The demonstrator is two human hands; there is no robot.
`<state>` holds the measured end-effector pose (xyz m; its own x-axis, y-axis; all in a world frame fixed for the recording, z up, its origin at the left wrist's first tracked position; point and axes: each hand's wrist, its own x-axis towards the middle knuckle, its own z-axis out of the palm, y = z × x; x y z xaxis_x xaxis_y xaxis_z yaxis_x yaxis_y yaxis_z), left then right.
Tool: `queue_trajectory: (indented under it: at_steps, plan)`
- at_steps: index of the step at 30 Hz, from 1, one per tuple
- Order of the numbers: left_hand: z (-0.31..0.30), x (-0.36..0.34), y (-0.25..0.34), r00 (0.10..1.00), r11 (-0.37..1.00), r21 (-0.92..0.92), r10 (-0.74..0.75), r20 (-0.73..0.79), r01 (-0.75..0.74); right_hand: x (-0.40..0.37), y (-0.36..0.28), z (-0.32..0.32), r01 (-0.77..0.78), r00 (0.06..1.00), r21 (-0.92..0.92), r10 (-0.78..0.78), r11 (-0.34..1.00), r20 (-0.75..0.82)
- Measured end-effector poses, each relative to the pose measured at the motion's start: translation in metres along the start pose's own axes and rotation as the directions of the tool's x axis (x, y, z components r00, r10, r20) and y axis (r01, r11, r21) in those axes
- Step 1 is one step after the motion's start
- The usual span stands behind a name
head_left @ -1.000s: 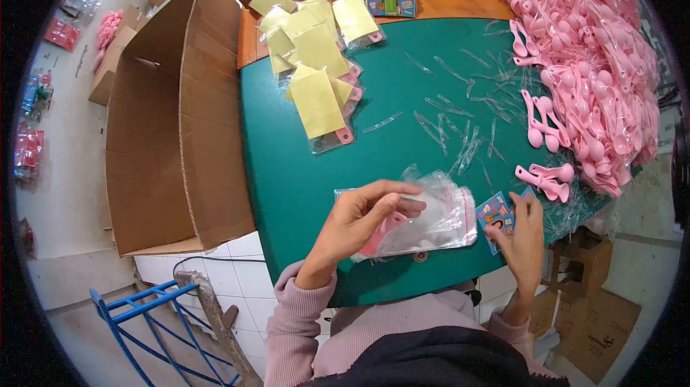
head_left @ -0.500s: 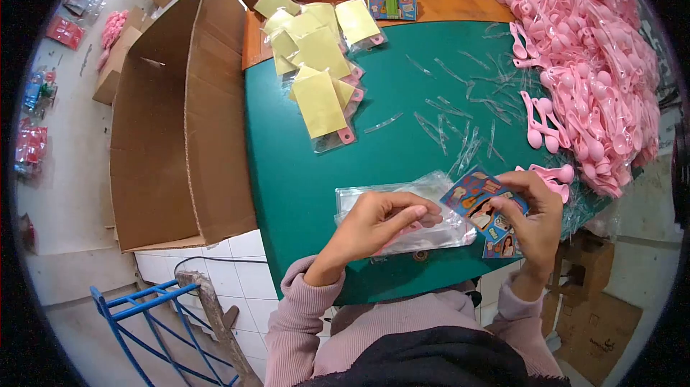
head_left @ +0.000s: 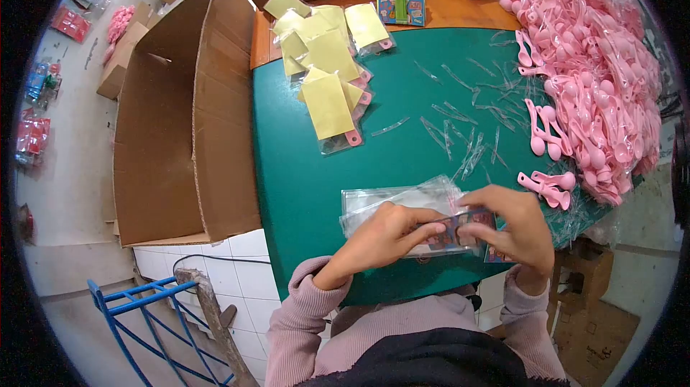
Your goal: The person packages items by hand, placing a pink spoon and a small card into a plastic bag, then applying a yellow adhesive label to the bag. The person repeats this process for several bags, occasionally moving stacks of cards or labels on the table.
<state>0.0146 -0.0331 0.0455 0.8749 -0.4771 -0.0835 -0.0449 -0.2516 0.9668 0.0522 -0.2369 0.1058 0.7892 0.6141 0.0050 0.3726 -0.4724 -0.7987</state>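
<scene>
My right hand [head_left: 514,229] grips a small printed card [head_left: 471,223], tilted and blurred by motion, with its fingers curled over the right end. From the other side my left hand [head_left: 395,235] closes thumb and fingers at the card's left end. Beneath both hands lies a stack of clear plastic bags [head_left: 366,204] on the green table mat [head_left: 295,193]. Another printed card [head_left: 496,254] lies partly hidden below my right hand. A few pink measuring spoons [head_left: 550,187] rest just beyond that hand.
A large heap of wrapped pink spoons [head_left: 589,85] covers the right side. Filled bags with yellow cards [head_left: 327,103] are piled at the back left. Plastic strips [head_left: 471,153] are scattered mid-table. A tall cardboard box [head_left: 223,121] stands against the left edge; a banded card stack [head_left: 400,7] sits behind.
My right hand has brought the printed card left and turned it flatter over the bags. My left hand has moved slightly right to meet it. The camera view has shifted a little.
</scene>
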Motion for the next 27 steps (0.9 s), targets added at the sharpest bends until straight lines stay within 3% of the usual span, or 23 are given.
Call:
queue_trajectory:
  at_steps: [1,3,5,8,10,12,14,15,17,18,20,21,23,27]
  plan:
    - [-0.001,-0.001,-0.002,1.000,0.999,-0.032,-0.009,-0.029,0.008,-0.002,0.002,-0.002,0.004,1.000,0.000,-0.004,1.000,0.003]
    - [-0.002,-0.002,-0.003,0.998,0.995,-0.099,0.000,-0.057,-0.006,-0.009,0.011,-0.010,-0.136,0.991,0.071,0.136,0.988,0.008]
    - [-0.002,-0.002,-0.001,0.997,0.986,-0.167,0.008,-0.081,-0.021,-0.009,0.014,-0.009,-0.140,0.985,0.010,0.138,0.990,0.100]
    - [0.002,-0.001,0.005,0.999,0.985,-0.169,-0.020,-0.033,0.014,-0.006,0.011,0.010,0.022,0.994,-0.004,-0.021,1.000,0.106]
    - [0.004,-0.001,0.006,0.996,0.999,0.023,-0.045,-0.072,0.047,-0.002,0.009,0.019,-0.008,0.999,0.022,0.007,1.000,0.043]
    - [0.005,-0.004,0.011,0.994,0.996,0.043,-0.074,-0.083,0.078,-0.001,0.015,0.024,-0.031,0.999,0.050,0.032,0.998,-0.017]
    - [0.005,-0.007,0.013,0.990,0.992,0.060,-0.105,-0.095,0.111,-0.003,0.028,0.021,0.093,0.985,0.141,-0.113,0.986,0.134]
    - [0.004,-0.010,0.012,0.993,0.993,0.076,-0.080,-0.089,0.086,-0.003,0.030,0.018,0.095,0.984,0.141,-0.114,0.985,0.135]
    - [-0.002,-0.014,0.009,0.995,0.994,0.090,-0.053,-0.084,0.061,-0.004,0.033,0.011,-0.055,0.981,0.178,0.019,0.982,0.194]
    - [-0.009,-0.017,0.006,0.999,0.994,0.109,-0.017,-0.048,0.023,-0.008,0.038,0.010,-0.055,0.981,0.178,0.019,0.983,0.195]
    - [-0.022,-0.021,-0.005,0.996,0.991,0.103,0.088,-0.028,-0.085,-0.014,0.048,0.011,-0.189,0.981,0.480,0.145,0.857,0.127]
    - [-0.026,-0.023,-0.008,0.996,0.991,0.103,0.087,-0.028,-0.084,-0.012,0.044,0.011,-0.189,0.981,0.480,0.145,0.856,0.127]
    - [-0.031,-0.027,-0.011,0.998,0.999,-0.025,0.043,-0.052,-0.045,-0.008,0.035,0.011,-0.216,0.975,0.537,0.150,0.815,0.164]
    - [-0.030,-0.026,-0.001,0.992,0.995,-0.035,-0.096,-0.076,0.094,-0.010,0.038,0.013,-0.294,0.956,0.471,0.247,0.832,0.159]
